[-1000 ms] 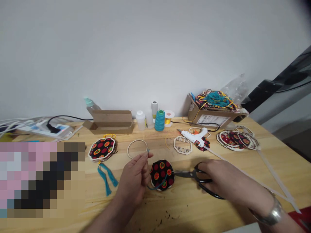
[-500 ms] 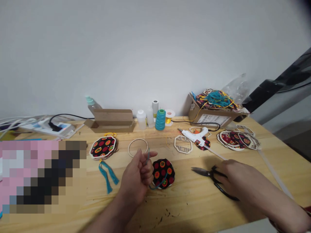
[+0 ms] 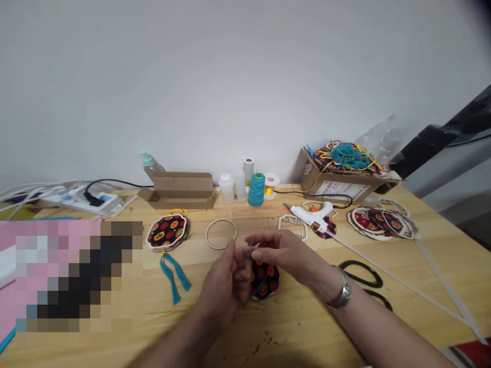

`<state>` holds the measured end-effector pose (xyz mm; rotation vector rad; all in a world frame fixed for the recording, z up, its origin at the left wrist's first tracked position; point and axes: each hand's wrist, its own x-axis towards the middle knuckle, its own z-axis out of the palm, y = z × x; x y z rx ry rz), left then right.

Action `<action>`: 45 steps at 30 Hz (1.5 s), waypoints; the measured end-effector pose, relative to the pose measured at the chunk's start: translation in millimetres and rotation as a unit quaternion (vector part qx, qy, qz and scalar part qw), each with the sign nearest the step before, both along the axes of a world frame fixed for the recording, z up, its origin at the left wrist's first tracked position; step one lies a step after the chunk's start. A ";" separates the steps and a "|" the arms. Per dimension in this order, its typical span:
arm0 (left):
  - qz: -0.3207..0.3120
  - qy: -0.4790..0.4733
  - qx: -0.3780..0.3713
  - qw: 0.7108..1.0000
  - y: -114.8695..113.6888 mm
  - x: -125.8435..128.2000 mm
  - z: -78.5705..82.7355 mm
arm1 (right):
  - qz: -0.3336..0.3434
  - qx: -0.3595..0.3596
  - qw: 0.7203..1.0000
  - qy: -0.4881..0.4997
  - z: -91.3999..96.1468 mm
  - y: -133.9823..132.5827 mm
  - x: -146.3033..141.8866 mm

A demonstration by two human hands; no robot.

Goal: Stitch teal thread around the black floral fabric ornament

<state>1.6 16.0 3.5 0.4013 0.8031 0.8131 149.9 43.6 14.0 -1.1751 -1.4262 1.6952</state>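
A length of teal thread (image 3: 249, 249) rises from the closed fingers of my left hand (image 3: 226, 280). My right hand (image 3: 286, 253) meets it there, thumb and forefinger pinched around the thread's upper end. Beneath both hands lies a round pad of black fabric with red and orange flowers (image 3: 268, 281), partly covered by my fingers, with thread trailing across it. Black-handled scissors (image 3: 360, 273) rest on the table under my right forearm, which hides their blades. Behind my left hand sits a thin wooden ring (image 3: 207, 240), flat on the wood.
A flowered pad with teal tassels (image 3: 166, 232) lies left. Behind stand an open cardboard box (image 3: 182, 199), bottles, a teal thread cone (image 3: 256, 190) and a yellow spool (image 3: 270, 186). A white glue gun (image 3: 316, 217), fabric-covered frames (image 3: 378, 222) and a filled carton (image 3: 337, 189) are right.
My right hand has let go of the scissors and moved left to the teal thread at my left hand. The scissors stay on the table. The view has shifted slightly.
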 end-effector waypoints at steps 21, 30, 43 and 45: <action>-0.003 0.114 0.094 0.989 -5.0 4.8 1.2 | -0.077 0.169 0.977 -0.103 2.2 -1.4 1.0; 0.045 0.133 0.082 0.987 -3.3 4.3 -0.7 | -0.065 0.291 0.905 -0.304 5.6 1.1 13.3; 0.110 0.114 0.071 0.985 0.6 2.2 2.2 | 0.114 0.339 0.777 -0.518 12.3 -8.9 21.4; 0.135 0.107 0.093 0.981 0.4 0.2 5.7 | 0.123 0.349 0.769 -0.521 9.9 -9.2 19.7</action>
